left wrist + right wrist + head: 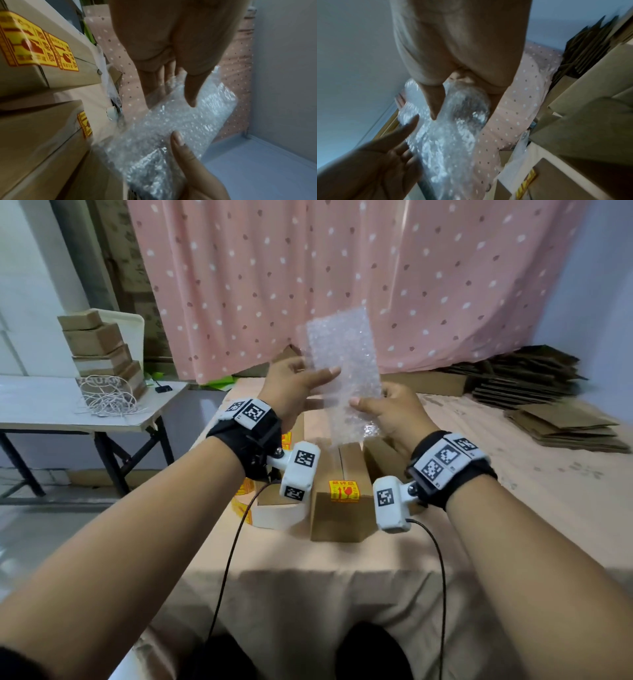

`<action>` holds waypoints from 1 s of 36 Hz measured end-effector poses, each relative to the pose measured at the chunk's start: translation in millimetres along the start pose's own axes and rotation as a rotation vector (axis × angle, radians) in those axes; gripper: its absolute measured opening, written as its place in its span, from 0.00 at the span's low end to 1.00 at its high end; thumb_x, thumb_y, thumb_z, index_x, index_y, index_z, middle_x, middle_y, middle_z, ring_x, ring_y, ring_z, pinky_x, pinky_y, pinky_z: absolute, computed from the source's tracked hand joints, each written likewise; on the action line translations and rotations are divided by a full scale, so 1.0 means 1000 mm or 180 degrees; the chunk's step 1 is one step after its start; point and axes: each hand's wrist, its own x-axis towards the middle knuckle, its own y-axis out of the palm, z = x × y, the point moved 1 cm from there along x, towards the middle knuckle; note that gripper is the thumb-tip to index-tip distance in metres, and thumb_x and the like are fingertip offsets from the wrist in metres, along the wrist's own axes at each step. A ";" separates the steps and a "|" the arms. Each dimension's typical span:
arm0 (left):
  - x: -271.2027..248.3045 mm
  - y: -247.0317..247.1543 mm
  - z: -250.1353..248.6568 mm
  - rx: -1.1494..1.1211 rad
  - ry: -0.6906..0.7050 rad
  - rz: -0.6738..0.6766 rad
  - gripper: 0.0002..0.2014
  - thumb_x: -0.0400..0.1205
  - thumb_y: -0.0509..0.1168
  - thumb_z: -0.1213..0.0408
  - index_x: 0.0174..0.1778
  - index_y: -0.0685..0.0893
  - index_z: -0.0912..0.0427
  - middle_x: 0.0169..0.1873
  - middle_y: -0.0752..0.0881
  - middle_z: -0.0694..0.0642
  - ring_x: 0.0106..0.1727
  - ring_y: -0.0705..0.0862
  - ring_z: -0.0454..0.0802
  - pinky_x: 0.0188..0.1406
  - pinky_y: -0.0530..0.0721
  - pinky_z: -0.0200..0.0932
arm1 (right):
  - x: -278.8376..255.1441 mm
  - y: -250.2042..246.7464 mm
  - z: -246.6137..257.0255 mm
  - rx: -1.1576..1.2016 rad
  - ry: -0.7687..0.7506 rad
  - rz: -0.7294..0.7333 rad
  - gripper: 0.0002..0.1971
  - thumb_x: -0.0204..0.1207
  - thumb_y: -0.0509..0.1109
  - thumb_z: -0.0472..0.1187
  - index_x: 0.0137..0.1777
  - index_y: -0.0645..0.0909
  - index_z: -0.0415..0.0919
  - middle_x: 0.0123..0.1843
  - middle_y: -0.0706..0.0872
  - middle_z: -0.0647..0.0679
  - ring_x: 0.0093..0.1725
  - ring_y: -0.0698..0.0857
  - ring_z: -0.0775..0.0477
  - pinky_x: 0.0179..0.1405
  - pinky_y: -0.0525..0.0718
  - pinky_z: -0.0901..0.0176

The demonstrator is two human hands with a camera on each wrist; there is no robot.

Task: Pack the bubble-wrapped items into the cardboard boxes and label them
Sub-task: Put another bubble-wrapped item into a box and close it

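A bubble-wrapped item is held upright in the air at the centre of the head view, above the boxes, its top against the pink dotted curtain behind. The left hand holds its left edge, the thumb lying across the front of the wrap and the fingers behind it. The right hand pinches the lower right edge, thumb in front, fingers curled behind. In the left wrist view the wrap runs slantwise through the middle, with the right thumb pressed on it from the lower edge.

Right below the item, a closed cardboard box lies on the table, which is covered in a peach cloth; a yellow label sits on its near end. More boxes stand just beside it on either side. At the right of the frame lie stacks of flat cardboard. At the upper left, a side table bears a tilted pile of small boxes and a tangle of white cord.
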 end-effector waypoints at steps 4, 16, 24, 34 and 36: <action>0.003 0.020 0.013 0.0291 0.0027 -0.0092 0.17 0.74 0.80 0.70 0.50 0.83 0.75 0.42 0.87 0.72 0.40 0.92 0.60 0.39 0.91 0.55 | 0.005 -0.025 -0.004 -0.0178 0.0211 -0.0106 0.10 0.71 0.79 0.32 0.52 0.86 0.37 0.50 0.92 0.39 0.49 0.92 0.39 0.53 0.90 0.41; 0.030 0.090 0.046 -0.0107 -0.0566 0.0281 0.08 0.82 0.71 0.72 0.40 0.79 0.64 0.27 0.88 0.53 0.29 0.88 0.51 0.45 0.91 0.54 | 0.031 -0.094 -0.009 -0.0850 0.0448 -0.0323 0.09 0.75 0.74 0.33 0.54 0.86 0.39 0.49 0.92 0.42 0.47 0.93 0.41 0.51 0.91 0.40; 0.042 0.115 0.075 -0.0040 -0.1040 0.0321 0.09 0.87 0.65 0.64 0.56 0.77 0.66 0.27 0.83 0.53 0.21 0.83 0.45 0.23 0.84 0.41 | 0.038 -0.111 -0.036 -0.1049 0.0783 -0.0330 0.16 0.69 0.74 0.36 0.58 0.84 0.40 0.50 0.92 0.43 0.48 0.92 0.41 0.56 0.89 0.39; 0.057 0.117 0.097 0.0961 -0.1097 0.0008 0.17 0.77 0.74 0.61 0.54 0.78 0.66 0.44 0.83 0.64 0.45 0.86 0.64 0.49 0.90 0.60 | 0.059 -0.122 -0.073 -0.1661 0.1483 -0.0145 0.31 0.60 0.77 0.48 0.63 0.79 0.36 0.53 0.89 0.38 0.50 0.89 0.32 0.56 0.88 0.36; 0.059 0.116 0.096 0.1324 -0.1065 0.0123 0.15 0.74 0.76 0.64 0.46 0.77 0.65 0.42 0.85 0.67 0.44 0.89 0.67 0.47 0.91 0.63 | 0.064 -0.125 -0.080 -0.1797 0.1567 -0.0113 0.33 0.59 0.77 0.48 0.65 0.78 0.36 0.54 0.89 0.37 0.50 0.89 0.31 0.55 0.88 0.35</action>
